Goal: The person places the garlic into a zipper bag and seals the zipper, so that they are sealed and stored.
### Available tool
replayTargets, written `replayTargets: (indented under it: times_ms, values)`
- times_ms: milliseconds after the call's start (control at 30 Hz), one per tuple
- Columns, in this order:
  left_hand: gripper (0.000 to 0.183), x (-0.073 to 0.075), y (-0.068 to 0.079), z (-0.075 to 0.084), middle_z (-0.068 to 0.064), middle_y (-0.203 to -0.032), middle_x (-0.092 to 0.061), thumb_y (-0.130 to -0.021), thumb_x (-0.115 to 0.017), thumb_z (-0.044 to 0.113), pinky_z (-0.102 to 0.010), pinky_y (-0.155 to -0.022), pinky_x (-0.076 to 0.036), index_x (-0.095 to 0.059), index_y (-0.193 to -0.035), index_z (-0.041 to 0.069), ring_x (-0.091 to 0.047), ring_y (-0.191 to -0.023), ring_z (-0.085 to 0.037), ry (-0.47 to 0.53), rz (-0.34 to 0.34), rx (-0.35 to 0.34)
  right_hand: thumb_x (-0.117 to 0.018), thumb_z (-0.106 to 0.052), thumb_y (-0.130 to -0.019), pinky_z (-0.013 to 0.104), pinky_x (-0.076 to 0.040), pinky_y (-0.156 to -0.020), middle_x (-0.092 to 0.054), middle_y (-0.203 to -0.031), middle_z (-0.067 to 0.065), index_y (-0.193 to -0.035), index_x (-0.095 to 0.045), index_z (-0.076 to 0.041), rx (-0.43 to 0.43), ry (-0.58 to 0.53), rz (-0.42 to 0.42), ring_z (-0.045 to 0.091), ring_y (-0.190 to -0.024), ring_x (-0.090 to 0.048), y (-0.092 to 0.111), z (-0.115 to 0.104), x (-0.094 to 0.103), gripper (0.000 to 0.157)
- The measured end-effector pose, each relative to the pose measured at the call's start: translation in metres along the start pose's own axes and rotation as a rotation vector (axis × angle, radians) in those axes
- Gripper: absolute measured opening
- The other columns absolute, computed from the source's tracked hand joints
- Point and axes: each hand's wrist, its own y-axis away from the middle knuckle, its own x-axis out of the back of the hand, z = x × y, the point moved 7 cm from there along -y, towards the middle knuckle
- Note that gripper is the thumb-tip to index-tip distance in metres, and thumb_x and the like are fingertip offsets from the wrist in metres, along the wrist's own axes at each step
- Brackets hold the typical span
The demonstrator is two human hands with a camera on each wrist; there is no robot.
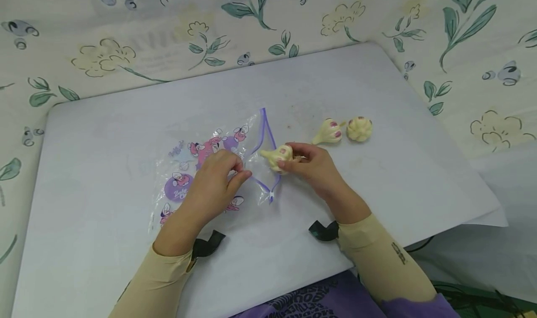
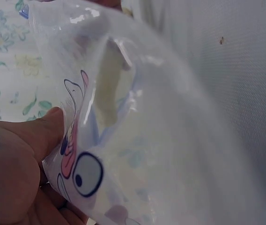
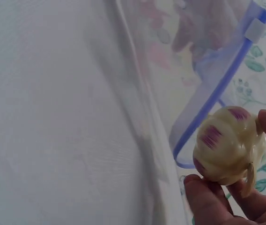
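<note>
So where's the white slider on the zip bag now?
In the head view, the white slider sits at the near corner of the open right end of the zip bag, below the garlic bulb held by the right hand.

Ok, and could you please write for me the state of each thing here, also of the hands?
Plastic bag: unsealed, mouth spread open
White zip slider: at the zip's end nearer the person
Held garlic bulb: at the bag's mouth
Left table bulb: lying on its side, not held
Right table bulb: resting, not held
Left hand: gripping the bag
Right hand: holding a bulb
</note>
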Motion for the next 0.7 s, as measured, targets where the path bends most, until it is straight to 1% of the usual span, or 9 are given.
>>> replayTargets:
  times_ms: [100, 233, 300, 433, 567, 633, 700]
  values:
    - [0.019, 0.0001, -0.0002, 0.0005, -0.005, -0.094, -0.055, -0.096, -0.07, 0.023, -0.038, -0.079, -0.041, -0.055, -0.093, 0.011, -0.049, -0.091, -0.024, -0.002, 0.0, 0.001, -0.081, -0.007, -0.083, 0.019, -0.054, -0.078, -0.067, -0.118, 0.011, -0.133, -0.062, -0.001, -0.007, 0.035, 0.007, 0.009, -0.089, -0.063, -0.0011, 0.0026, -0.0025, 0.054]
    - [0.02, -0.0001, 0.0, 0.0011, -0.005, -0.094, -0.055, -0.095, -0.071, 0.023, -0.038, -0.079, -0.041, -0.055, -0.092, 0.011, -0.049, -0.091, -0.024, -0.003, -0.001, 0.006, -0.083, -0.012, -0.082, 0.02, -0.055, -0.081, -0.069, -0.122, 0.013, -0.134, -0.061, -0.005, -0.015, 0.091, 0.019, 0.012, -0.097, -0.067, -0.0032, 0.0064, -0.0049, 0.057]
    - [0.02, -0.0001, 0.0, 0.0014, -0.006, -0.094, -0.055, -0.095, -0.071, 0.023, -0.038, -0.079, -0.041, -0.055, -0.092, 0.011, -0.049, -0.091, -0.024, -0.002, -0.003, 0.008, -0.084, -0.015, -0.082, 0.021, -0.054, -0.08, -0.071, -0.121, 0.012, -0.132, -0.061, -0.006, -0.019, 0.121, 0.034, 0.013, -0.097, -0.067, -0.0035, 0.007, -0.005, 0.056]
    - [0.02, 0.0, 0.0001, 0.0021, -0.006, -0.094, -0.055, -0.095, -0.071, 0.023, -0.038, -0.079, -0.04, -0.055, -0.092, 0.011, -0.048, -0.091, -0.024, -0.001, 0.0, 0.002, -0.086, -0.022, -0.08, 0.021, -0.052, -0.074, -0.073, -0.11, 0.008, -0.119, -0.061, -0.007, -0.03, 0.186, 0.075, 0.012, -0.088, -0.064, -0.0031, 0.0074, -0.003, 0.049]
    - [0.021, 0.0001, 0.0003, 0.0027, -0.007, -0.093, -0.055, -0.095, -0.071, 0.023, -0.038, -0.078, -0.04, -0.055, -0.092, 0.01, -0.048, -0.09, -0.025, 0.005, 0.004, -0.008, -0.085, -0.028, -0.081, 0.024, -0.048, -0.068, -0.07, -0.093, 0.004, -0.107, -0.067, -0.009, -0.03, 0.286, 0.107, 0.013, -0.079, -0.061, -0.003, 0.0082, -0.0009, 0.037]
    - [0.021, 0.0003, 0.0006, 0.0028, -0.007, -0.092, -0.056, -0.095, -0.071, 0.023, -0.038, -0.078, -0.04, -0.055, -0.092, 0.01, -0.048, -0.089, -0.025, 0.005, 0.008, -0.013, -0.084, -0.031, -0.082, 0.026, -0.046, -0.068, -0.067, -0.088, 0.002, -0.101, -0.071, -0.009, -0.02, 0.337, 0.12, 0.014, -0.079, -0.059, -0.0028, 0.0084, -0.0004, 0.032]
    - [0.021, 0.0004, 0.0007, 0.0025, -0.007, -0.092, -0.055, -0.095, -0.072, 0.022, -0.037, -0.078, -0.04, -0.056, -0.092, 0.01, -0.048, -0.088, -0.025, 0.004, 0.012, -0.017, -0.081, -0.032, -0.084, 0.027, -0.045, -0.069, -0.067, -0.086, 0.002, -0.097, -0.074, -0.008, -0.003, 0.364, 0.117, 0.015, -0.081, -0.057, -0.0033, 0.0091, -0.0012, 0.027]
